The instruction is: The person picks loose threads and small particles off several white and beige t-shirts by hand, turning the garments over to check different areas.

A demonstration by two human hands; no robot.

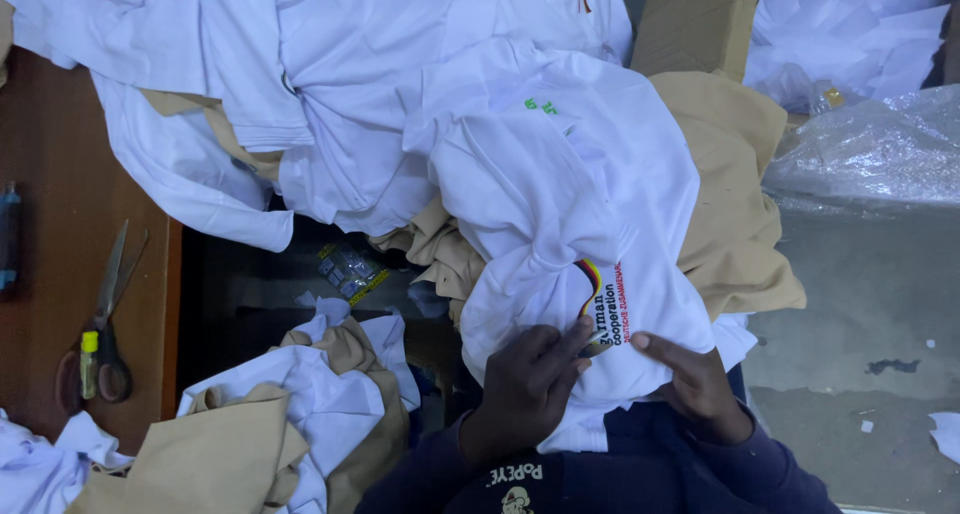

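Note:
A white garment [560,204] with a small printed emblem in black, red and yellow lies bunched over my lap. My left hand [525,389] pinches the cloth right beside the emblem, fingers closed on the fabric. My right hand [695,384] grips the same garment's lower edge from the right, thumb on top. Tan cloth [735,194] lies under and behind the white garment. My dark blue sleeves show at the bottom.
More white garments [330,74] are heaped at the top. A wooden table [50,234] at left carries scissors [105,319]. White and tan cloth [290,414] is piled at lower left. A cardboard box [695,19] and clear plastic wrap [870,149] stand at upper right over grey floor [870,304].

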